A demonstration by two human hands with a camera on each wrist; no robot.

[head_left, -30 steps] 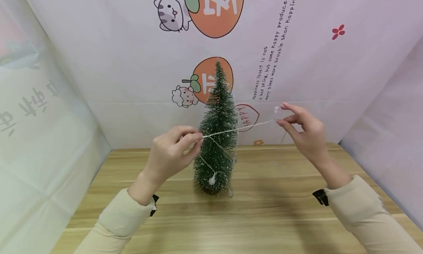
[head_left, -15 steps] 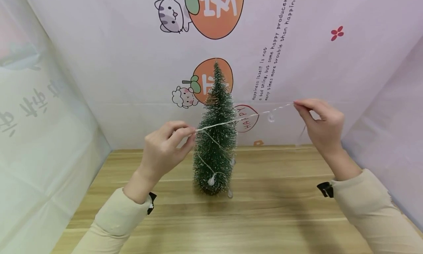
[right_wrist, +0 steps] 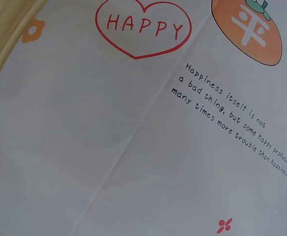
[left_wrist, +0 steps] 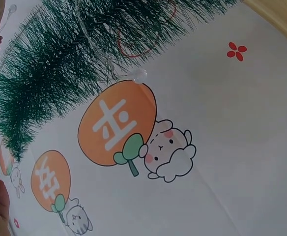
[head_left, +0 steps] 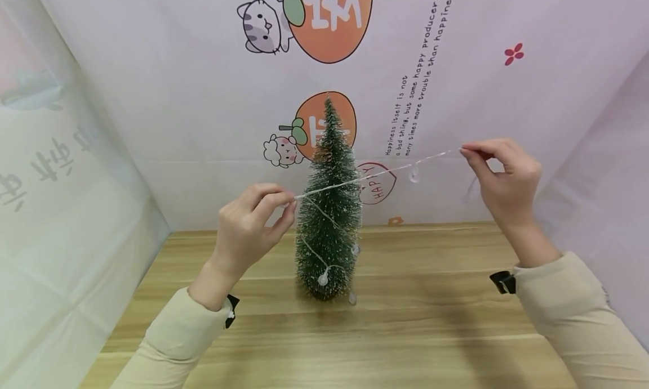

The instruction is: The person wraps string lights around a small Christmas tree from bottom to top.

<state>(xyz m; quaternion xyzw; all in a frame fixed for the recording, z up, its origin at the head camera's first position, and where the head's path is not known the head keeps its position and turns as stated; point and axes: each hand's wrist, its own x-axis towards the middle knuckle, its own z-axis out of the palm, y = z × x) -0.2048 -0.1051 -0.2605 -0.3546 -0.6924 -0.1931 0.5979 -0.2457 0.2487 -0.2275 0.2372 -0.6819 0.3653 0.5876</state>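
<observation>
In the head view, a small green artificial Christmas tree [head_left: 329,147] with white-flecked bristles stands upright on the wooden table. A thin, pale string of lights [head_left: 377,176] stretches across the front of it, sloping up to the right. My left hand [head_left: 248,217] pinches the string between thumb and fingers, left of the tree. Farther right and higher, my right hand [head_left: 509,180] pinches the string, and a clear bulb [head_left: 414,175] dangles between the hands. Lower wire loops cross the tree, with another bulb [head_left: 323,277] near its base.
The wooden table [head_left: 405,332] meets a white printed cloth backdrop [head_left: 456,96] close behind the tree. Cloth also rises along both sides. The left wrist view shows a bulb [left_wrist: 139,75] hanging against the tree's bristles [left_wrist: 50,69].
My right hand has moved right and up, drawing out a longer, straighter stretch of string. Its bulb now hangs between the hands. My left hand has shifted slightly left and up, still pinching the string.
</observation>
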